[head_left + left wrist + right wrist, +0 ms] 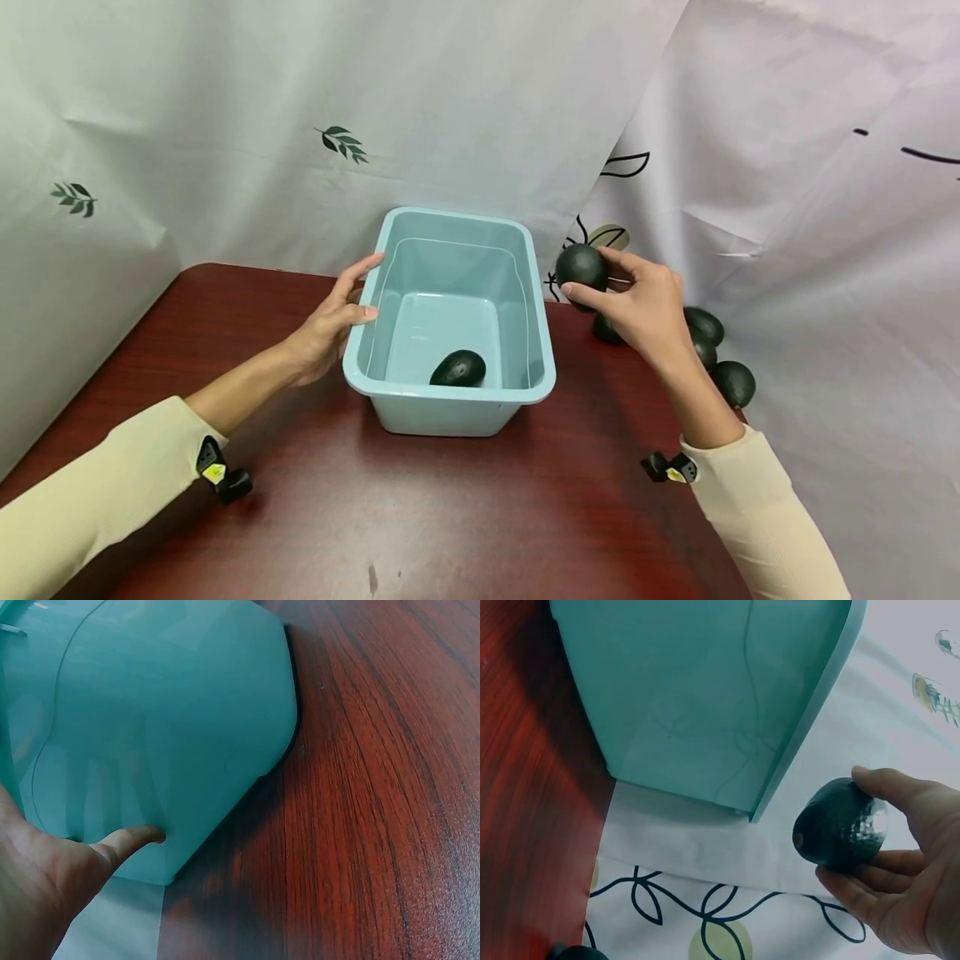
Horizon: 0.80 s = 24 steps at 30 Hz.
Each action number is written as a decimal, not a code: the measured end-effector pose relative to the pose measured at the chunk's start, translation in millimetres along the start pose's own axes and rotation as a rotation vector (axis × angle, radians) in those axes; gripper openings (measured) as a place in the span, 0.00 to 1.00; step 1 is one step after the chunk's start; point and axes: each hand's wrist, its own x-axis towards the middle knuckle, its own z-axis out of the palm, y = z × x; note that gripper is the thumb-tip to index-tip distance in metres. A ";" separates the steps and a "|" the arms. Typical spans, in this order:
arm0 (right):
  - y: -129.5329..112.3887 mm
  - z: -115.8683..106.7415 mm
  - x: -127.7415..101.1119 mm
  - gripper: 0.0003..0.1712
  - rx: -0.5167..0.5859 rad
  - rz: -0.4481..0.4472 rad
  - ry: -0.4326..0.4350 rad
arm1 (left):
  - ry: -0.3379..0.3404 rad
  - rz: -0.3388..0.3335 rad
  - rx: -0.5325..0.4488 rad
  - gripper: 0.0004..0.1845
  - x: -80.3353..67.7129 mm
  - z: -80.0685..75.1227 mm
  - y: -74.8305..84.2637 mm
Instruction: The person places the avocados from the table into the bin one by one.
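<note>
A light blue plastic bin [540, 333] stands on the dark red table [450, 517]. One dark avocado [458, 369] lies inside it near the front wall. My left hand [330, 321] rests flat against the bin's left wall [165, 727], thumb [127, 840] touching it, fingers straight. My right hand [637, 304] holds a dark avocado [581, 267] in the air just right of the bin's far right corner, fingers curled round it. In the right wrist view that avocado [841, 825] hangs beside the bin's rim [810, 727].
Several more dark avocados [731, 382] lie on the table's right edge behind my right wrist. White sheets printed with leaves [341, 142] hang behind and to both sides. A patterned cloth [705, 900] lies under the bin's far side.
</note>
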 end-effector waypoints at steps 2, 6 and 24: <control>-2.8 0.9 -0.4 0.41 0.012 -0.012 -0.003 | 0.000 0.000 -0.002 0.45 -0.1 -0.1 -0.3; -7.4 3.5 -1.0 0.43 0.023 -0.025 -0.021 | 0.002 0.002 -0.002 0.45 -0.1 -0.4 -0.9; -18.6 18.2 -5.7 0.39 0.124 -0.236 0.022 | 0.002 0.003 -0.002 0.45 0.0 -0.7 -1.2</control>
